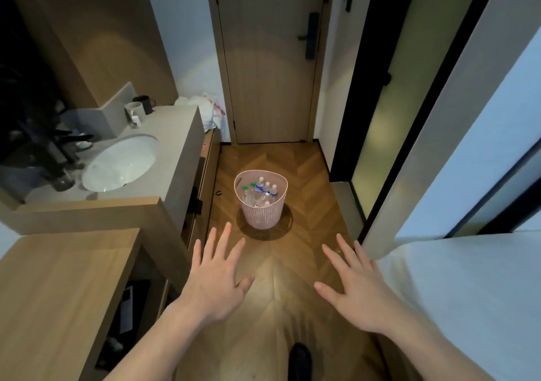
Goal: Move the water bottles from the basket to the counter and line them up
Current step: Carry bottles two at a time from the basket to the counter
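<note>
A pale pink slatted basket [261, 215] stands on the wooden floor ahead of me, below a closed door. Inside it stand several clear water bottles [265, 191], some with white caps and blue labels, some with green caps. The grey counter [172, 134] with a white sink [121, 162] runs along the left wall. My left hand [218, 275] and my right hand [355, 285] are stretched out palm down over the floor, short of the basket, fingers spread, holding nothing.
Two mugs [137, 109] and a white plastic bag [209, 108] sit at the counter's far end. A black faucet [66, 146] stands left of the sink. A wooden desk [55, 287] is at near left, a white bed [468, 292] at near right. A glass door [389, 117] lines the right side.
</note>
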A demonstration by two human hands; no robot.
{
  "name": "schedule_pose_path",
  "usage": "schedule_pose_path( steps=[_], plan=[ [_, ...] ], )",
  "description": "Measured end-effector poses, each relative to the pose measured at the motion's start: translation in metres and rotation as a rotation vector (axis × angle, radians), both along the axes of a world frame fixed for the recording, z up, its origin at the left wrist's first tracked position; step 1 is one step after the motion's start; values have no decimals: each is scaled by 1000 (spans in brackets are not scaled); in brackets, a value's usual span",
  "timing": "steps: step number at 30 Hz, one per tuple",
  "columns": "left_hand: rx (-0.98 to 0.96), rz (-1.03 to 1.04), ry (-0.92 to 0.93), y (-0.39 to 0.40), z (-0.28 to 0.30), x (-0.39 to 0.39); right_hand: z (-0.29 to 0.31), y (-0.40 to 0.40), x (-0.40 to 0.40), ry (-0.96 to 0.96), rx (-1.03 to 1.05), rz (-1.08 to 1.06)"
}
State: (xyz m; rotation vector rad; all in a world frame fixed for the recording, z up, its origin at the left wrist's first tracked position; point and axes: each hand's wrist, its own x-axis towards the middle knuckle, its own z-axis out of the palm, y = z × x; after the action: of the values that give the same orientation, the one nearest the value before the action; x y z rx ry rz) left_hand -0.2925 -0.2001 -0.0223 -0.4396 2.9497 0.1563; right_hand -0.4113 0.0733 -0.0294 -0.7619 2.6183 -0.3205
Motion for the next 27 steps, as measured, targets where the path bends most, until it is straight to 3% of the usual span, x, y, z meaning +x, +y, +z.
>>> schedule_pose_path(
  steps=[15, 27],
  plan=[
    [61, 226, -107, -108, -17, -219, 9, -141, -267, -68, 67, 228],
    [152, 192, -199, -249, -71, -410, -34, -292, -448, -137, 159, 144]
  ],
)
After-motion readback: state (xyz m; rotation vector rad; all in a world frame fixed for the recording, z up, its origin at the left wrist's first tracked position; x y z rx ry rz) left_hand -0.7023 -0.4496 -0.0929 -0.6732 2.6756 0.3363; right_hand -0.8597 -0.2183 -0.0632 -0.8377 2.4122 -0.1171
